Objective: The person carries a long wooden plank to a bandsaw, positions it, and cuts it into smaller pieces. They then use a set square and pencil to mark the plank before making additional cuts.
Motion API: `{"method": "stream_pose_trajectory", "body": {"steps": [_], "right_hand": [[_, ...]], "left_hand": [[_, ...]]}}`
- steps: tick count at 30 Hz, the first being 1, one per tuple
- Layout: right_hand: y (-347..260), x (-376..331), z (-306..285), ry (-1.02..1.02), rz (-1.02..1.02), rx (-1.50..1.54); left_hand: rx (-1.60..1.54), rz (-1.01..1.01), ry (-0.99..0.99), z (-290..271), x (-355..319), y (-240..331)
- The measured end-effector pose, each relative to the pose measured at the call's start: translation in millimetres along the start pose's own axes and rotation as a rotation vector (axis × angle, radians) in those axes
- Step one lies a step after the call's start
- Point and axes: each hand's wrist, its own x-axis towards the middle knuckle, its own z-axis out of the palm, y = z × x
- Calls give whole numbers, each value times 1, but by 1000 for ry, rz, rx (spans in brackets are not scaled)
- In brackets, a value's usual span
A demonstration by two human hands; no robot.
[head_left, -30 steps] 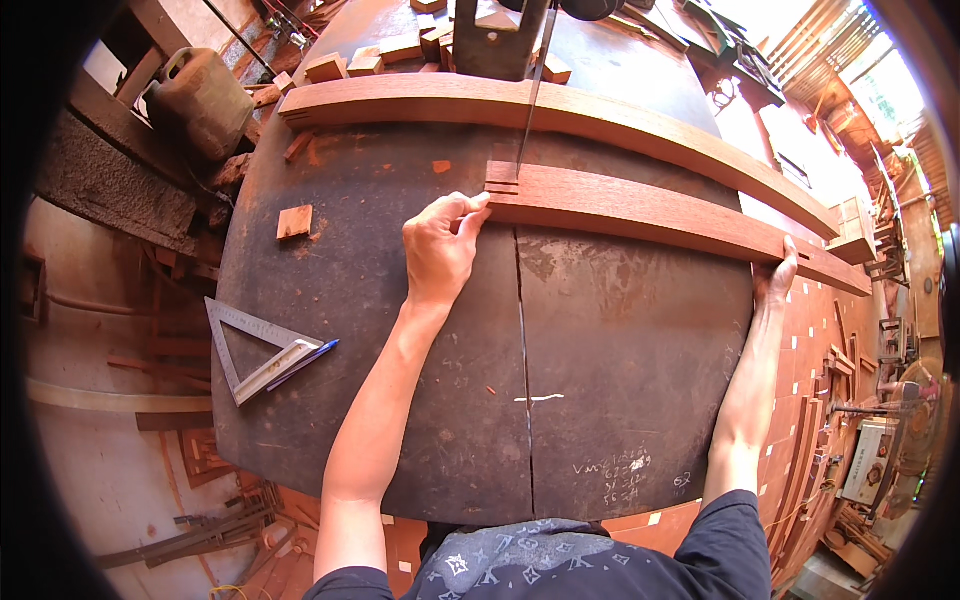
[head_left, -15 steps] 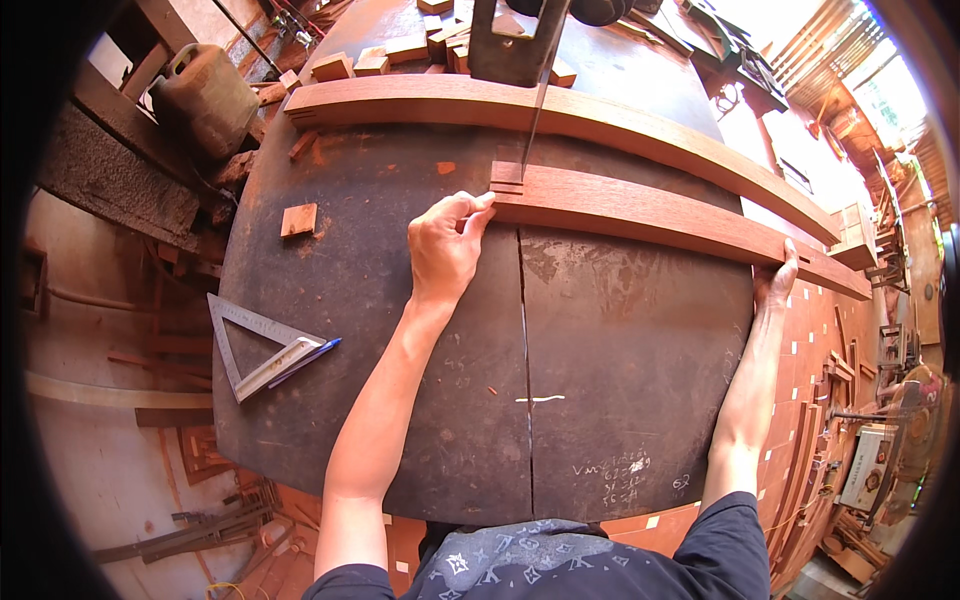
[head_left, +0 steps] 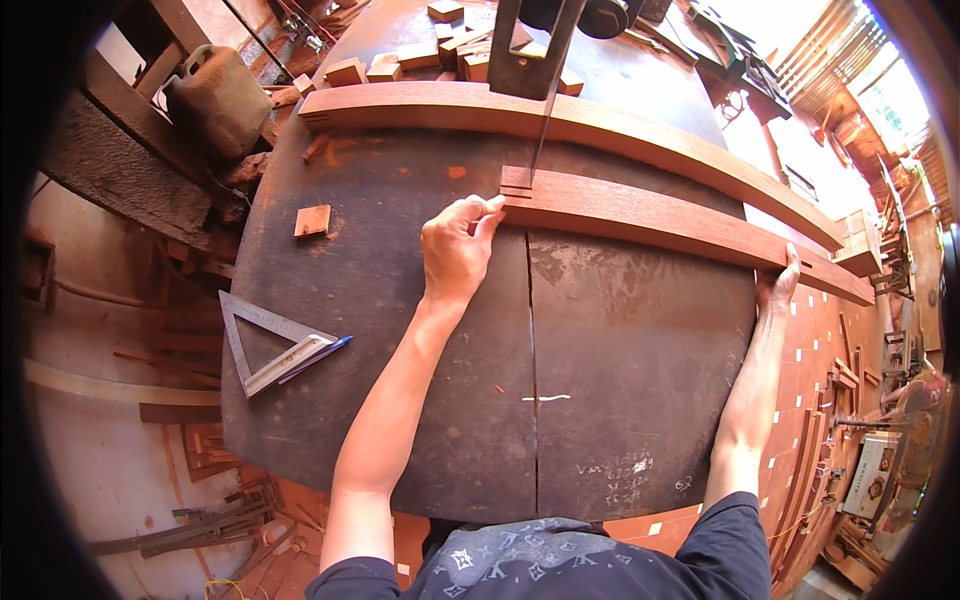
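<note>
A long reddish wooden beam [head_left: 640, 212] lies across the dark saw table, its left end at the thin upright band saw blade [head_left: 543, 140]. Slots are cut into that end, and the blade stands in or right beside one of them; I cannot tell which. My left hand [head_left: 458, 245] pinches the near corner of the beam's left end, just short of the blade. Toward the far right end, my right hand [head_left: 778, 278] grips the beam with the thumb on top and the fingers hidden below. The beam's right end juts past the table edge.
Behind lies a second long beam [head_left: 420, 104], with several wood offcuts [head_left: 410, 56] beyond it. The blade guide [head_left: 520, 65] hangs above. To the left are a small wood block [head_left: 312, 220], a set square [head_left: 270, 330] and a blue pen [head_left: 318, 358]. A jerrycan [head_left: 215, 100] stands off the table.
The whole view has shifted slightly, so things sit a little right and lower. Both hands keep the same hold, and the beam has hardly moved against the blade.
</note>
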Motion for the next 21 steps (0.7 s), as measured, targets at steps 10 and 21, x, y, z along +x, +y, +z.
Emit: {"method": "stream_pose_trajectory", "body": {"steps": [10,21], "right_hand": [[2,-4,5,-27,46,65],[12,18,-31,-24,-11,138]], "left_hand": [[24,43,-4,-4,-1,2],[558,713,-322,79,-44,128]]}}
